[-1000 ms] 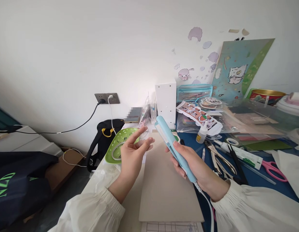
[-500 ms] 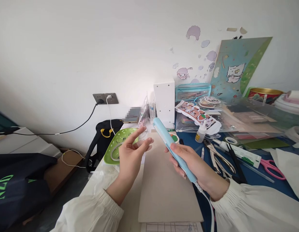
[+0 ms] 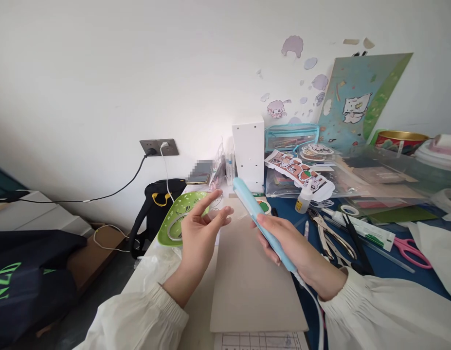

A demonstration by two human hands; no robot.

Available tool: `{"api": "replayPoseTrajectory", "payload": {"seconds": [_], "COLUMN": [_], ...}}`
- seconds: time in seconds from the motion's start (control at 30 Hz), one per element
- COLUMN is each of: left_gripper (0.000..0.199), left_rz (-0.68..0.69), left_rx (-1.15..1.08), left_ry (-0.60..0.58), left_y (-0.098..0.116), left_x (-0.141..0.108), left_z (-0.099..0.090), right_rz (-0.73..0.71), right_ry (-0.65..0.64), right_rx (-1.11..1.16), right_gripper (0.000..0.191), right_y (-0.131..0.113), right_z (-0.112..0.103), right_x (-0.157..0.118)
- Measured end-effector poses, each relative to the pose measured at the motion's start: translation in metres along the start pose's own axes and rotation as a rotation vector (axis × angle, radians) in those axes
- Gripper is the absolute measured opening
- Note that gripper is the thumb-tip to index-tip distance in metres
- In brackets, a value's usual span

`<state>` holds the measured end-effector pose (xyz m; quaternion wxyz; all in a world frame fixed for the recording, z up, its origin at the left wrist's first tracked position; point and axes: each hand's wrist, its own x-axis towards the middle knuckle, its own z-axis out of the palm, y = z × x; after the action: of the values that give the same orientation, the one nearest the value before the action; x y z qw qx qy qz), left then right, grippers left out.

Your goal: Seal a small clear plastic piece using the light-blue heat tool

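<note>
My right hand is wrapped around a light-blue mini hair straightener, its thumb lying along the top. The straightener slants up and to the left above a grey-beige board, and a white cord runs from its lower end. To the left, my left hand is raised with index finger and thumb apart, holding nothing. A green leaf-patterned tray lies just behind that hand, which partly hides it. Under the board's near edge, a printed sheet shows.
Right of the board, metal pliers, pink scissors and a small glue bottle lie on a blue mat. Behind stand a white box and a clear pouch. A black bag is beyond the table's left edge.
The view has shifted very slightly. The straightener's far end has turned a little in my right hand; my left hand keeps almost the same pose.
</note>
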<state>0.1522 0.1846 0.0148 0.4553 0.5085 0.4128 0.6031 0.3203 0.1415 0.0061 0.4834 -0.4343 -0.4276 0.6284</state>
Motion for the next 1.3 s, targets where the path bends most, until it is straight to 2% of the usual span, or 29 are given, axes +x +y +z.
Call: {"api": "replayPoseTrajectory", "payload": {"seconds": [0.13,0.27,0.47,0.7,1.3], "left_gripper": [0.039,0.039,0.038,0.039,0.035], "left_rz": [0.036,0.043,-0.009,0.008,0.173], "left_rx": [0.003,-0.024,-0.055,-0.041,0.003], "left_ry": [0.036,0.056,0.066,0.075,0.049], "left_y": [-0.0011,0.0001,-0.0049,-0.0045,0.0008], "left_x": [0.0016,0.0031,0.0057,0.0063,-0.0001], "left_z": [-0.0016,-0.0010,-0.0038,-0.0043,-0.0013], "right_rz": [0.025,0.016,-0.060,-0.114,-0.125], "right_ry": [0.045,-0.033,-0.090,-0.144,-0.145], "right_rx": [0.122,0.189,0.196,0.176,0.186], "right_gripper": [0.044,0.045,0.046,0.045,0.044], "right_y": [-0.0033,-0.0059,-0.0063,-0.0080,-0.0062], "right_z": [0.0000,0.0003,0.0021,0.0021,0.0021], "right_x": [-0.0018,-0.0033,-0.0061,-0.0082,-0.0091]}}
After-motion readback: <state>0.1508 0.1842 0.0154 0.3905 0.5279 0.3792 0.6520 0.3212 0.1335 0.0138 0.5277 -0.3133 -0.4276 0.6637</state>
